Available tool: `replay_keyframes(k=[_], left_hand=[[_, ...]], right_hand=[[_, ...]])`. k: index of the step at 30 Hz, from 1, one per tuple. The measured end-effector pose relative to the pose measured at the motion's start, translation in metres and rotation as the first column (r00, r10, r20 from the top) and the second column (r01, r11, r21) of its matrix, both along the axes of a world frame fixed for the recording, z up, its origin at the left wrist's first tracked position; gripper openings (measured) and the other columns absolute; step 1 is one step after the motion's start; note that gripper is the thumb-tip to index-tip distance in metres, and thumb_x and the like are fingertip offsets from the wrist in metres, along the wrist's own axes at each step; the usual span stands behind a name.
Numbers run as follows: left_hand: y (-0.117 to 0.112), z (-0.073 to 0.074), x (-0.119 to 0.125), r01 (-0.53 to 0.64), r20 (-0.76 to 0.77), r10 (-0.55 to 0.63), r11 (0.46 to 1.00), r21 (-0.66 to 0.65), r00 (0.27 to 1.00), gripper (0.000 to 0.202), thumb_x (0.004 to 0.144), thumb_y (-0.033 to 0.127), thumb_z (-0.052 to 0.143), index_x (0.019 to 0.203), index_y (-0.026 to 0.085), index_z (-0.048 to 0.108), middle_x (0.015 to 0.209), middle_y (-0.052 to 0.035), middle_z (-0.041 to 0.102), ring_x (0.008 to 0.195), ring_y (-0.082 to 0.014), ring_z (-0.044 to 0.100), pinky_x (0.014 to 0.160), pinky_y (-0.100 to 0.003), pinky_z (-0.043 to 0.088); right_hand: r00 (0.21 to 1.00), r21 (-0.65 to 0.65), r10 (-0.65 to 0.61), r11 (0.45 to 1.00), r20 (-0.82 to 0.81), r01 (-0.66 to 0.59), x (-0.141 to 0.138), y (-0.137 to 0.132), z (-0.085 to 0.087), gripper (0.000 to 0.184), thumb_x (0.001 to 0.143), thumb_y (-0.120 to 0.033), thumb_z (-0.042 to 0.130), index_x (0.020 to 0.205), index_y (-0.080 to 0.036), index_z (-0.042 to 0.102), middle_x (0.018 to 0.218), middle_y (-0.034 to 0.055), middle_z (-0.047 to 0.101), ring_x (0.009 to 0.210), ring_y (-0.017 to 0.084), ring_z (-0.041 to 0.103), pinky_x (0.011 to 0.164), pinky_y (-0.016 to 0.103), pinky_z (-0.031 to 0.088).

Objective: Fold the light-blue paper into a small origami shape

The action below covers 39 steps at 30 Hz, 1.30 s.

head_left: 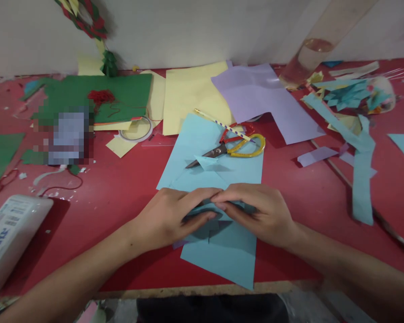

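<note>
My left hand (177, 215) and my right hand (261, 211) meet over the front middle of the table. Between their pinched thumbs and fingers is a folded piece of light blue paper (204, 208), partly hidden by the fingers. Beneath and behind them lies a light blue sheet (180, 148). Another light blue sheet (227, 260) reaches toward the table's front edge. Just beyond my hands, a small pointed blue paper piece (207, 162) rests by the blades of scissors (218, 150) with red and yellow handles. A dotted pencil (218, 122) crosses the scissors' handles.
On the red table (121, 179), yellow paper (195, 94), purple paper (262, 98) and green paper (128, 94) lie at the back. A tape roll (148, 133) sits left of centre. A white box-like object (20, 229) is at left; blue paper strips (362, 175) lie at right.
</note>
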<state>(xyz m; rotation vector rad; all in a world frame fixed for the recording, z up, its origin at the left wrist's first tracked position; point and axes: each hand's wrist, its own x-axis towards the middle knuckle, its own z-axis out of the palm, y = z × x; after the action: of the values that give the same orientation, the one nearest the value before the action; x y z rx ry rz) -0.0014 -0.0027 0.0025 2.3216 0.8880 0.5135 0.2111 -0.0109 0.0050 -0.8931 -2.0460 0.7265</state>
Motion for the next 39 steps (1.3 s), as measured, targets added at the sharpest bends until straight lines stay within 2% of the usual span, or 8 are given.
replay_keyframes(k=[13,30,34,37,39], left_hand=[[0.0009,-0.003,-0.0006,0.003,-0.053,0.001,0.998,0.065,0.999,0.029,0.095,0.034,0.05,0.122,0.025,0.049,0.081,0.003,0.071,0.062,-0.0115,0.063,0.054,-0.02,0.04],[0.0014,-0.0033,-0.0011,0.019,-0.007,-0.018,0.998,0.065,1.0,0.027,0.096,0.033,0.049,0.12,0.021,0.051,0.082,0.0004,0.071,0.064,-0.0111,0.064,0.057,-0.02,0.044],[0.0012,-0.0036,-0.0018,0.017,0.022,-0.019,0.997,0.07,1.0,0.028,0.095,0.03,0.051,0.121,0.021,0.052,0.081,0.0007,0.071,0.061,-0.0107,0.063,0.055,-0.02,0.043],[0.0018,-0.0032,-0.002,0.01,0.027,-0.013,0.994,0.106,1.0,0.024,0.095,0.029,0.05,0.116,0.02,0.055,0.075,0.0016,0.068,0.059,-0.0103,0.061,0.054,-0.02,0.042],[0.0023,-0.0027,-0.0015,0.008,0.028,-0.012,0.989,0.147,1.0,0.019,0.096,0.03,0.048,0.106,0.018,0.06,0.068,0.002,0.065,0.057,-0.0101,0.059,0.052,-0.02,0.04]], right_hand=[[1.0,-0.001,0.007,1.0,0.009,-0.007,0.0003,0.001,0.0004,0.011,0.087,-0.012,0.06,0.093,-0.019,0.065,0.079,0.0002,0.072,0.069,0.01,0.067,0.062,0.019,0.05],[1.0,0.041,0.021,0.999,0.011,-0.022,0.0005,0.0005,0.0015,0.011,0.088,-0.011,0.058,0.094,-0.019,0.064,0.076,0.0002,0.072,0.066,0.01,0.067,0.059,0.019,0.05],[1.0,0.06,0.017,0.998,0.008,-0.018,0.002,0.0002,0.0006,0.014,0.087,-0.009,0.059,0.096,-0.019,0.064,0.08,0.0004,0.074,0.069,0.01,0.068,0.063,0.018,0.052],[1.0,0.058,0.002,0.998,0.015,-0.002,0.0033,0.0001,0.0018,0.015,0.088,-0.01,0.058,0.097,-0.02,0.065,0.082,0.0008,0.075,0.07,0.011,0.069,0.063,0.019,0.054],[1.0,0.053,-0.007,0.999,0.023,0.006,0.0038,0.0,0.0032,0.015,0.088,-0.011,0.058,0.097,-0.021,0.065,0.082,0.0009,0.075,0.07,0.011,0.07,0.063,0.02,0.055]])
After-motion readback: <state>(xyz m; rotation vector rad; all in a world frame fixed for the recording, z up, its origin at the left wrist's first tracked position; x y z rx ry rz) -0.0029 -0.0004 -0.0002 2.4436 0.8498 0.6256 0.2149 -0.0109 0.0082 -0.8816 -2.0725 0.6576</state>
